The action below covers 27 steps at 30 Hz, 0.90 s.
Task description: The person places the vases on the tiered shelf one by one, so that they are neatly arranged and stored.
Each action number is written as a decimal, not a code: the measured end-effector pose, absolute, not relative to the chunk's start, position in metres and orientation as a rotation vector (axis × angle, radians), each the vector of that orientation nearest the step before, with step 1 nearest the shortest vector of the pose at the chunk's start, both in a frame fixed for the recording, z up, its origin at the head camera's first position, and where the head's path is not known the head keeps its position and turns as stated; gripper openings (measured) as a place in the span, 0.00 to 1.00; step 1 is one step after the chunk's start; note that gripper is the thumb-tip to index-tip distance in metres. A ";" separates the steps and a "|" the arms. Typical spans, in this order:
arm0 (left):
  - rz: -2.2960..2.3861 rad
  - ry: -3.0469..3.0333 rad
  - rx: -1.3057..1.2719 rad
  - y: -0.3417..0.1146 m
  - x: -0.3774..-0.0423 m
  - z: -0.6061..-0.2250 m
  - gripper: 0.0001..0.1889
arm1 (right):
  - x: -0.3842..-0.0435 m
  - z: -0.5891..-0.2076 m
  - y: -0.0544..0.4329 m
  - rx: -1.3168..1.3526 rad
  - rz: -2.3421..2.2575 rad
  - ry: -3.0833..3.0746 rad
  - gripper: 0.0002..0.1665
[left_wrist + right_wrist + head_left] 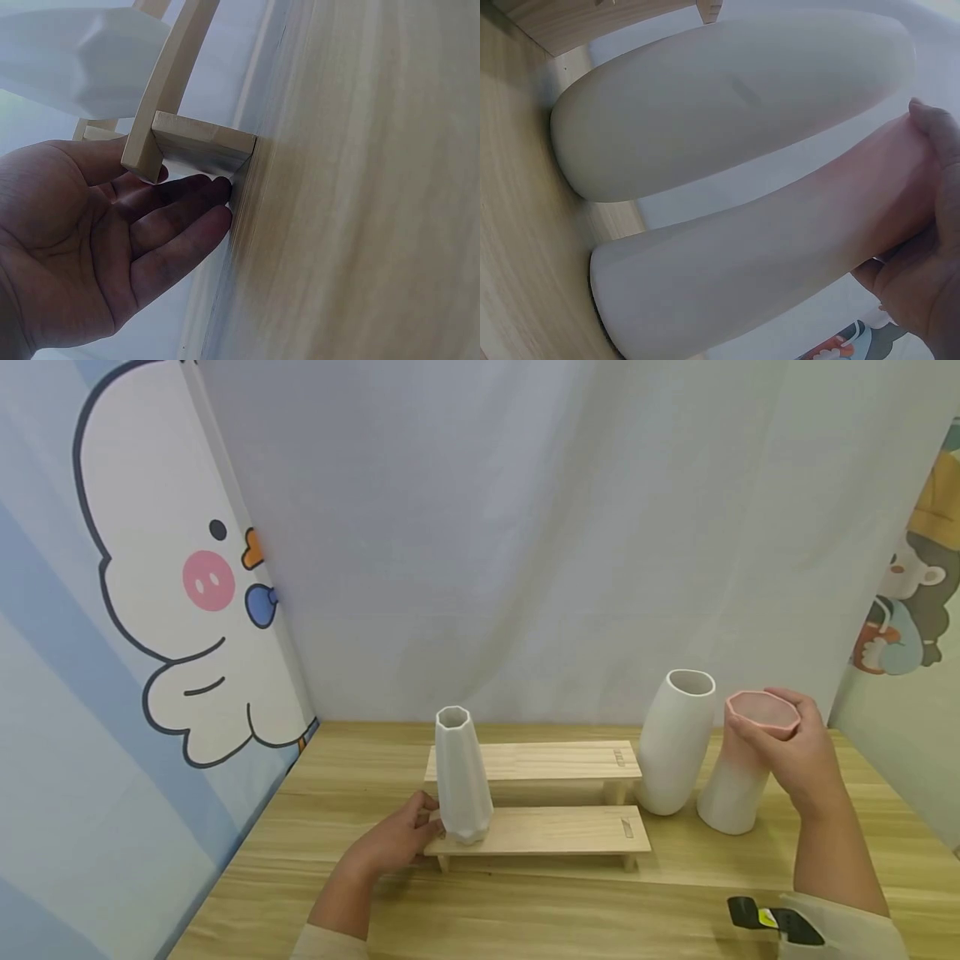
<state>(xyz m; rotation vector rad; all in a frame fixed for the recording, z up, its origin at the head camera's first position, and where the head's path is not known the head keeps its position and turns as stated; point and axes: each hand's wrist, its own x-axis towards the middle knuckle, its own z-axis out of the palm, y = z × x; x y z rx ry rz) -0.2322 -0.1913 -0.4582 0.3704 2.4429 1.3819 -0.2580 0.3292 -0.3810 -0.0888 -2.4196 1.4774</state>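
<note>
My right hand [813,756] holds a pink-and-white vase [738,785] around its flared pink rim, thumb on the near side. The vase leans slightly, its white base right at the tabletop. Close on its left stands a tall smooth white vase [675,743]. My left hand [393,839] grips the left end of the front, lower board of a two-step wooden stand [555,831], thumb above and fingers below; in the left wrist view the other fingers [180,255] extend beside the stand's leg [202,142]. A faceted white vase [462,777] stands upright on that board's left end.
The stand's rear, higher board [547,762] runs behind the front one, near the white vase. A light wood-grain table [562,918] lies beneath everything. A pale curtain [450,543] hangs behind, and cartoon-printed sheets [172,610] flank the sides. A black strap [772,920] hangs at the right sleeve.
</note>
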 end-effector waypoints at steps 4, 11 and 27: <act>1.380 2.441 0.360 -0.191 -0.231 -0.457 0.16 | -0.253 -0.376 0.330 -0.135 1.472 -2.420 0.47; 1.391 2.417 0.347 -0.192 -0.230 -0.456 0.17 | -0.248 -0.371 0.330 -0.130 1.457 -2.400 0.44; 1.360 2.470 0.349 -0.190 -0.228 -0.454 0.16 | -0.238 -0.358 0.325 -0.143 1.442 -2.438 0.47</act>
